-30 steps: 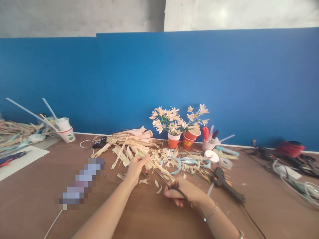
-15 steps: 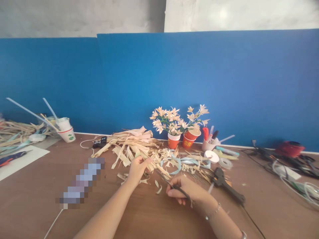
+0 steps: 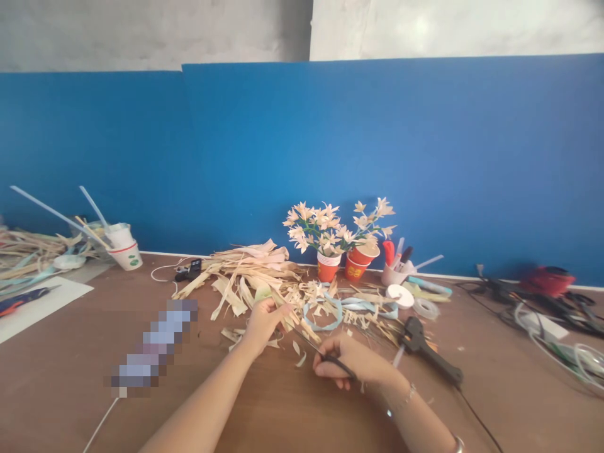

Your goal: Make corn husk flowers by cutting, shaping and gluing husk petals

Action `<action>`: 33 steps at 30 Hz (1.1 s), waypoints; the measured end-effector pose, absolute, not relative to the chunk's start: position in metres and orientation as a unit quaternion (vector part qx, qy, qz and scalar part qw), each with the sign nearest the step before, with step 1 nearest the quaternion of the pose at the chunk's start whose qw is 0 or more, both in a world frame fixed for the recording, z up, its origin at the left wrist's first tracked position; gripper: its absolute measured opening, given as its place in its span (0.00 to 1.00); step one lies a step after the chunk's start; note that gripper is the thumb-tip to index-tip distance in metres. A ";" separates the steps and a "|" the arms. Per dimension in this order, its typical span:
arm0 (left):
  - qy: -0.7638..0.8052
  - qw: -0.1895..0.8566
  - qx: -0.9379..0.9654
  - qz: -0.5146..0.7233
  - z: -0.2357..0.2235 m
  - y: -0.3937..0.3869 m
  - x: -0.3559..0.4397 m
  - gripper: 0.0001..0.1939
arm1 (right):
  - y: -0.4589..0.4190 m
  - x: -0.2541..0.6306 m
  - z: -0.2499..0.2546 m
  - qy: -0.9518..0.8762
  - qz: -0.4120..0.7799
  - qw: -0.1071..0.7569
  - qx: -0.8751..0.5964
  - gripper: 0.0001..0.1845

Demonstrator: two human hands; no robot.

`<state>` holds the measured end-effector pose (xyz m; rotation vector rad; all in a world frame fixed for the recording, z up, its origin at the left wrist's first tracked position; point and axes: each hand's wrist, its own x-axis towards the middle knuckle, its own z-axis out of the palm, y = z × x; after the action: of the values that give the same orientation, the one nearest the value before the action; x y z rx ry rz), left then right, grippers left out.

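Note:
My left hand (image 3: 263, 324) is closed in a pinch on a small piece of pale corn husk (image 3: 263, 292), whose greenish end shows above the fingers. To the right, my right hand (image 3: 342, 362) grips a pair of scissors (image 3: 337, 363) by its dark handles. The thin blades point up and left, with their tips close to my left fingertips. Whether the tips touch the husk piece cannot be made out. Behind both hands lies a heap of dry husk strips (image 3: 255, 267), and small cut scraps (image 3: 301, 360) rest on the table between them.
Husk flowers (image 3: 325, 220) stand in red paper cups (image 3: 329, 267) at the back. A glue gun (image 3: 431, 352) with its cord lies right of my right hand. Beyond my hands are a blue ribbon loop (image 3: 323, 327) and a tape roll (image 3: 426, 309). A blurred object (image 3: 155, 346) lies left.
My right hand has shifted very slightly left with the scissors, and its fingers are drawn closer together. My left hand stays in nearly the same place, its thumb moved slightly.

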<state>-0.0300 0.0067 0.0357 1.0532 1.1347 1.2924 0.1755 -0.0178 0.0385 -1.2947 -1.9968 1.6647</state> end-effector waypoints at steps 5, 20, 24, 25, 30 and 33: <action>0.471 0.540 0.438 0.543 0.036 0.007 -0.030 0.14 | -0.018 0.175 0.034 -0.677 0.576 0.126 -0.439 0.10; 0.464 0.549 0.437 0.541 0.035 0.007 -0.030 0.15 | -0.018 0.175 0.041 -0.696 0.560 0.123 -0.433 0.09; 0.472 0.542 0.435 0.543 0.035 0.007 -0.030 0.14 | -0.019 0.174 0.042 -0.701 0.554 0.131 -0.429 0.09; 0.475 0.539 0.433 0.545 0.034 0.007 -0.030 0.14 | -0.019 0.173 0.042 -0.702 0.554 0.133 -0.428 0.09; 0.485 0.530 0.427 0.550 0.034 0.008 -0.030 0.13 | -0.018 0.172 0.040 -0.695 0.555 0.141 -0.434 0.09; 0.490 0.521 0.423 0.556 0.034 0.008 -0.029 0.12 | -0.018 0.171 0.038 -0.693 0.555 0.147 -0.436 0.09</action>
<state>-0.0295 0.0076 0.0344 1.0144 1.1753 1.3328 0.1711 -0.0180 0.0375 -1.2533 -1.9946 1.5977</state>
